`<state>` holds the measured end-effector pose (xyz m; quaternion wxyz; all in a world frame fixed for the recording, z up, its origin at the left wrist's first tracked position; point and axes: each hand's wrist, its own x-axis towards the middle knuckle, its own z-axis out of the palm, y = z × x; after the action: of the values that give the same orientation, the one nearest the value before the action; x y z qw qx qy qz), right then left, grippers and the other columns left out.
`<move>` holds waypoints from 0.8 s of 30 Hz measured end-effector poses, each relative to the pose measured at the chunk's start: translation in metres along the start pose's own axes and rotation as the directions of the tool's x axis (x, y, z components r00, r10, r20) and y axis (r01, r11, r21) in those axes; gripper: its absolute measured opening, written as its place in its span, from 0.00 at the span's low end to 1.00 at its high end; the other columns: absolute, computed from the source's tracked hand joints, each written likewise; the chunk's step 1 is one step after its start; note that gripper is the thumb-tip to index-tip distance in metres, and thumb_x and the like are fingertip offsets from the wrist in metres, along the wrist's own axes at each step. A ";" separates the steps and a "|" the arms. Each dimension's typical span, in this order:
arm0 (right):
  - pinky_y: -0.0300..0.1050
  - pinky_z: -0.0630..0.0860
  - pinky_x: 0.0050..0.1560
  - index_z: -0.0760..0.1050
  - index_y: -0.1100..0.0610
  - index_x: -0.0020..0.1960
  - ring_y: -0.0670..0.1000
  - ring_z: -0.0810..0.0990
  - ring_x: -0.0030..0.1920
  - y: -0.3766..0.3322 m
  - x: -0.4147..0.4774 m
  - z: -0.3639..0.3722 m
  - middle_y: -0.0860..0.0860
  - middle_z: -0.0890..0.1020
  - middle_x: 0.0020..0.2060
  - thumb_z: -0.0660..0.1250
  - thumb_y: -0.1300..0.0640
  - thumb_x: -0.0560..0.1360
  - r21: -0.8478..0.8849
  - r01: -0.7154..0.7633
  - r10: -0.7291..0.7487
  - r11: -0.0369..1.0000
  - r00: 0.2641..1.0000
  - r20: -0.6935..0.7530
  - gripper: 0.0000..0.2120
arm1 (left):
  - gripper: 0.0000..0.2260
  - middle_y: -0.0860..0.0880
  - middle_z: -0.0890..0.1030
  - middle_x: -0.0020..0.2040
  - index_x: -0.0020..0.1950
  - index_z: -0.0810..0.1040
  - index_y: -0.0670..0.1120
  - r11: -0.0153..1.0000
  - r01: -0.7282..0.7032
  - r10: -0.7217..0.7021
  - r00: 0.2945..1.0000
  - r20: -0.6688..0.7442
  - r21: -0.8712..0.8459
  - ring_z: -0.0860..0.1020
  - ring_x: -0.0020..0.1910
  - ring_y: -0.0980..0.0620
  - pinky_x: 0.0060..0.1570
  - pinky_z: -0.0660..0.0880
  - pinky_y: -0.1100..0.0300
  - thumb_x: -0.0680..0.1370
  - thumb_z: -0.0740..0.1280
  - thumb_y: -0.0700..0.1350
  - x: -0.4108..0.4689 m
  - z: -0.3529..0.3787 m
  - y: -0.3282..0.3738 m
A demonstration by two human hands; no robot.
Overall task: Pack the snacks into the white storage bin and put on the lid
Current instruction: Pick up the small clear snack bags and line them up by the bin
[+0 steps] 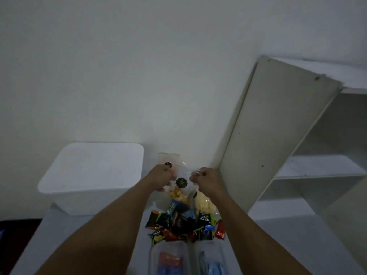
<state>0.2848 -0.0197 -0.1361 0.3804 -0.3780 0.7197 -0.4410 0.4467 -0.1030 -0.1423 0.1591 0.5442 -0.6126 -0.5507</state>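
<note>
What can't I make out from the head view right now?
White storage bin: inside hidden by its lid, head view.
Clear snack bags: tops covered by the gripping left hand and right hand; bag count unclear.
Small packets: dim and overlapping; count and most labels unreadable.
Two clear containers: cut off by the bottom edge, contents blurred.
</note>
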 end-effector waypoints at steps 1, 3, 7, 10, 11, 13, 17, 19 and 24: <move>0.34 0.66 0.27 0.70 0.63 0.36 0.50 0.71 0.35 -0.012 -0.010 -0.003 0.57 0.71 0.36 0.66 0.74 0.72 0.048 0.026 -0.026 0.999 1.000 -0.002 0.10 | 0.05 0.47 0.83 0.48 0.45 0.79 0.47 1.000 -0.025 0.025 1.000 -0.002 -0.013 0.79 0.43 0.49 0.43 0.73 0.56 0.78 0.65 0.40 -0.011 -0.004 0.007; 0.32 0.66 0.27 0.68 0.60 0.37 0.51 0.72 0.37 -0.032 -0.025 -0.008 0.56 0.71 0.37 0.66 0.74 0.71 0.092 0.091 -0.089 0.992 0.996 -0.019 0.12 | 0.02 0.46 0.82 0.46 0.45 0.80 0.46 0.994 -0.102 0.101 0.995 -0.029 -0.050 0.79 0.42 0.48 0.40 0.74 0.56 0.77 0.68 0.41 -0.031 -0.012 0.020; 0.39 0.72 0.33 0.77 0.62 0.42 0.50 0.78 0.38 -0.067 -0.050 -0.015 0.55 0.80 0.38 0.71 0.69 0.70 0.109 0.164 -0.159 0.980 0.986 -0.054 0.05 | 0.04 0.45 0.84 0.46 0.47 0.83 0.44 0.957 -0.240 0.229 0.969 -0.088 -0.161 0.81 0.40 0.51 0.40 0.75 0.56 0.76 0.71 0.44 -0.068 -0.026 0.044; 0.43 0.75 0.37 0.80 0.64 0.49 0.51 0.81 0.39 -0.092 -0.061 -0.020 0.56 0.84 0.45 0.74 0.67 0.69 0.111 0.189 -0.182 0.976 0.980 -0.076 0.10 | 0.08 0.49 0.86 0.50 0.52 0.84 0.47 0.940 -0.268 0.257 0.963 -0.079 -0.209 0.84 0.47 0.51 0.46 0.76 0.57 0.76 0.71 0.49 -0.088 -0.040 0.061; 0.44 0.76 0.38 0.80 0.64 0.51 0.51 0.81 0.39 -0.100 -0.063 -0.022 0.55 0.84 0.47 0.74 0.67 0.69 0.106 0.201 -0.194 0.974 0.979 -0.066 0.11 | 0.08 0.50 0.86 0.50 0.53 0.84 0.48 0.934 -0.279 0.267 0.960 -0.082 -0.221 0.84 0.49 0.51 0.48 0.76 0.56 0.77 0.70 0.49 -0.093 -0.045 0.066; 0.44 0.77 0.39 0.80 0.64 0.52 0.52 0.82 0.40 -0.117 -0.066 -0.025 0.54 0.84 0.48 0.74 0.67 0.69 0.099 0.226 -0.223 0.969 0.974 -0.033 0.12 | 0.08 0.50 0.86 0.51 0.54 0.84 0.47 0.914 -0.318 0.300 0.948 -0.106 -0.254 0.83 0.51 0.52 0.51 0.77 0.55 0.79 0.69 0.48 -0.102 -0.055 0.077; 0.47 0.78 0.43 0.79 0.61 0.49 0.53 0.84 0.43 -0.148 -0.067 -0.034 0.57 0.86 0.45 0.70 0.60 0.76 0.103 0.328 -0.331 0.939 0.943 0.018 0.05 | 0.08 0.50 0.86 0.50 0.53 0.83 0.45 0.883 -0.374 0.344 0.927 -0.153 -0.284 0.84 0.50 0.52 0.53 0.79 0.53 0.79 0.69 0.47 -0.111 -0.073 0.101; 0.48 0.79 0.45 0.79 0.62 0.49 0.52 0.84 0.43 -0.162 -0.066 -0.039 0.57 0.86 0.44 0.68 0.59 0.78 0.080 0.381 -0.385 0.921 0.922 0.038 0.05 | 0.08 0.49 0.86 0.50 0.53 0.83 0.45 0.865 -0.381 0.348 0.924 -0.158 -0.326 0.84 0.50 0.51 0.54 0.80 0.52 0.77 0.71 0.47 -0.111 -0.078 0.113; 0.45 0.79 0.42 0.80 0.64 0.47 0.50 0.83 0.40 -0.188 -0.058 -0.052 0.58 0.86 0.42 0.68 0.62 0.77 0.054 0.451 -0.453 0.891 0.890 0.050 0.05 | 0.08 0.46 0.86 0.48 0.54 0.83 0.42 0.785 -0.445 0.417 0.894 -0.164 -0.431 0.85 0.47 0.50 0.44 0.81 0.57 0.76 0.72 0.43 -0.117 -0.078 0.144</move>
<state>0.3025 -0.0115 0.0663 0.2967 -0.5404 0.5911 -0.5201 0.4790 -0.0725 0.0538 0.4225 0.3532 -0.5682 -0.6115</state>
